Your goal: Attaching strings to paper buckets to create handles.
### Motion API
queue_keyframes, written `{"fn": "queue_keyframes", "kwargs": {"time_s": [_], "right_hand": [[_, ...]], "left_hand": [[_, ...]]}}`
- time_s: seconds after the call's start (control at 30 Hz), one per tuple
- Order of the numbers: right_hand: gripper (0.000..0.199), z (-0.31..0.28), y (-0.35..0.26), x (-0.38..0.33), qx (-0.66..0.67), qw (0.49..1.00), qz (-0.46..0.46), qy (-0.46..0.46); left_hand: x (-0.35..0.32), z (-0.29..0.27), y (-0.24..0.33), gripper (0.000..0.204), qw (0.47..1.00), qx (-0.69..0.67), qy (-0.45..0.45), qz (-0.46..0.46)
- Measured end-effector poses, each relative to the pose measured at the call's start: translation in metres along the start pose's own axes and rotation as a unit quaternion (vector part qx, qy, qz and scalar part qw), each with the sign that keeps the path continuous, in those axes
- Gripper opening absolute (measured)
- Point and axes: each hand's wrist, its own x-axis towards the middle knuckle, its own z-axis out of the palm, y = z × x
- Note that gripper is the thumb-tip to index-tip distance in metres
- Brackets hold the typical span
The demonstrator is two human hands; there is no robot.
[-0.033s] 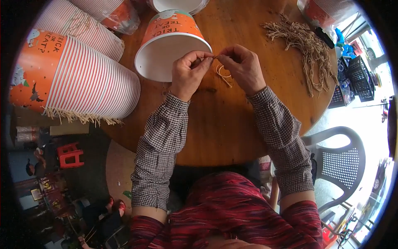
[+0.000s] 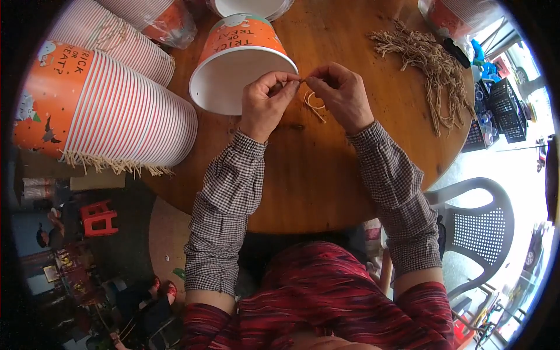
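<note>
Both my hands meet in front of an orange and white paper bucket [image 2: 221,79], which lies tilted with its white mouth facing me. My left hand [image 2: 268,102] is closed in a pinch at the right side of the bucket's rim. My right hand [image 2: 344,96] pinches too, its fingertips nearly touching the left ones. Between them runs a thin piece of twine [image 2: 315,107], its pale loop and loose end hanging just left of my right hand. The fingers hide where the twine meets the rim.
Nested orange and white buckets [image 2: 134,111] lie in a stack at the left, twine ends fringing their lower side. Another stack [image 2: 111,44] lies behind. A heap of loose twine [image 2: 434,70] lies at the right. A grey plastic chair [image 2: 478,227] stands beyond the round table's [image 2: 291,204] right edge.
</note>
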Motion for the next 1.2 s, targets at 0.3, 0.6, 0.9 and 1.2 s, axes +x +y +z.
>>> {"fn": "queue_keyframes", "kwargs": {"time_s": [0.3,0.6,0.9,1.2], "right_hand": [[0.018,-0.001,-0.004,0.0,0.042,0.997,0.061,-0.006],[0.016,-0.002,0.003,0.002,0.019,0.997,0.067,0.038],[0.018,-0.005,-0.002,0.001,0.029,0.995,0.076,-0.051],[0.011,0.009,0.008,-0.002,-0.189,0.972,-0.074,0.122]], "left_hand": [[0.001,0.005,-0.005,0.01,0.998,0.032,0.038,0.029],[-0.002,0.012,-0.001,0.01,0.996,0.06,0.033,0.052],[-0.004,0.003,0.0,0.015,0.992,0.096,0.04,0.066],[-0.01,0.018,0.011,0.008,0.979,0.151,0.038,0.129]]}}
